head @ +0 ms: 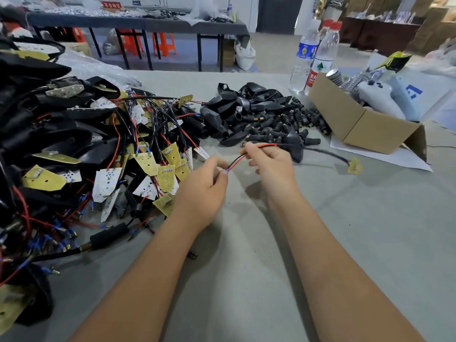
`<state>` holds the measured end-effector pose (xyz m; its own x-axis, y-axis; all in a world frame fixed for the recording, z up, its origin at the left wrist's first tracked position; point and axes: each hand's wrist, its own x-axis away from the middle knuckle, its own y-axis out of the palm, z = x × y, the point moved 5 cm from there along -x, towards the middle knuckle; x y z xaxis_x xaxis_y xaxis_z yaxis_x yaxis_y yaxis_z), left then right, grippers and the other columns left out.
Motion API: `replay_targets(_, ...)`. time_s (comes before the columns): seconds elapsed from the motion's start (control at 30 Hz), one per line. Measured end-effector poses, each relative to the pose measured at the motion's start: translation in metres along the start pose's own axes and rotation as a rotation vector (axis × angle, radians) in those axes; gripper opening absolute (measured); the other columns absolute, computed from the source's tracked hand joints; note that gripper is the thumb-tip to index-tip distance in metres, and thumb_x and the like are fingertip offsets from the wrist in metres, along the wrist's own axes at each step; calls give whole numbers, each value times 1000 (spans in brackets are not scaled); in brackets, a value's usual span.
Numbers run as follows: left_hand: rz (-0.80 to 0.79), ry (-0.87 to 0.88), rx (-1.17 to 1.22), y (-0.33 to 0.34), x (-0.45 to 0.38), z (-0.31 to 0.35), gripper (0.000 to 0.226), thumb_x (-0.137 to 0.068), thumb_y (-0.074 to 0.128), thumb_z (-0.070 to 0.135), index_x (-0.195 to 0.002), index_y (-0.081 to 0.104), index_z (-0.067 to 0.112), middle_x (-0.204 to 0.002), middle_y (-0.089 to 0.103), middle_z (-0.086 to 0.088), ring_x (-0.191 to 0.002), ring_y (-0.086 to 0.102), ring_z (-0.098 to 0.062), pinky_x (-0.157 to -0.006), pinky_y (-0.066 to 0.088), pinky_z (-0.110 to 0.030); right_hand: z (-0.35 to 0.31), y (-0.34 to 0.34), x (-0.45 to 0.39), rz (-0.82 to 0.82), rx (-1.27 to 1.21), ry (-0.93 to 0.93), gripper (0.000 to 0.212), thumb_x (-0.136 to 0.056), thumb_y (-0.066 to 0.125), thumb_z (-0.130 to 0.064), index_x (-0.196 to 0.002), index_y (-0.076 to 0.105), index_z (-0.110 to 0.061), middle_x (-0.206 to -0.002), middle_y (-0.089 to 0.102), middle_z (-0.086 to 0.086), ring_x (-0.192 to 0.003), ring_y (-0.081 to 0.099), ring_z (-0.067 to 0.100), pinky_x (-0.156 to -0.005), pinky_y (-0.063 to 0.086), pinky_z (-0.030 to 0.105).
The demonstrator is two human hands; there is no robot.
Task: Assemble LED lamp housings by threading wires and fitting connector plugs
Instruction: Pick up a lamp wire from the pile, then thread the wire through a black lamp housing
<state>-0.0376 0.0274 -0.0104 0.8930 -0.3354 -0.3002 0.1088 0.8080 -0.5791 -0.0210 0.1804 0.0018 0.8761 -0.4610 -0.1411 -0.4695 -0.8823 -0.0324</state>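
Above the grey worktop (320,243), the left hand (204,191) is pinching the blue-tipped end of a red-and-black wire pair (237,160), while the right hand (269,164) is gripping the same pair further along. The wires are passing through a black housing (294,146) just beyond the right hand, with the LED board (355,166) trailing past it. Likely risk: a hard pull could strain the board's solder joints or snag the neighbouring pile of boards (138,169).

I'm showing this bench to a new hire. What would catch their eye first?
Both hands, left and right, pinch a red-black wire pair at centre. A big tangle of LED boards and wires fills the left, and a heap of black housings lies behind the hands.
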Motion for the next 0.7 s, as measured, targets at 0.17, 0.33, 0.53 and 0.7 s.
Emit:
replay_targets(0.17,-39,-31,57,2,1,-7,16,-99,46,20,-103,56,32,-76,65,-3,-69,57,-15,-70,48,-49,5,-29,-19,287,198,-29,19,-87,65,-36,-77,77,-27,-108,61,-5,-110,53,9,-98,44,33)
replay_targets(0.33,-74,-64,15,6,-2,-12,17,-95,49,22,-97,60,34,-77,61,6,-69,55,-12,-65,47,-42,14,-53,-41,375,660,131,34,-89,52,-54,-99,75,-31,-128,55,10,-129,33,29,-108,29,43)
replay_targets(0.53,-78,-82,9,9,-4,-13,21,-97,48,26,-114,50,37,-88,56,22,-76,54,-3,-62,42,-29,28,-53,-53,333,815,197,31,-91,49,-43,-76,69,-26,-115,62,6,-120,39,27,-102,26,42)
replay_targets(0.7,-83,-72,17,8,-4,-14,23,-97,48,25,-118,48,35,-87,56,21,-71,54,-2,-59,37,-28,26,-48,-52,272,866,187,27,-92,46,-51,-99,71,-43,-126,59,5,-126,38,26,-104,23,42)
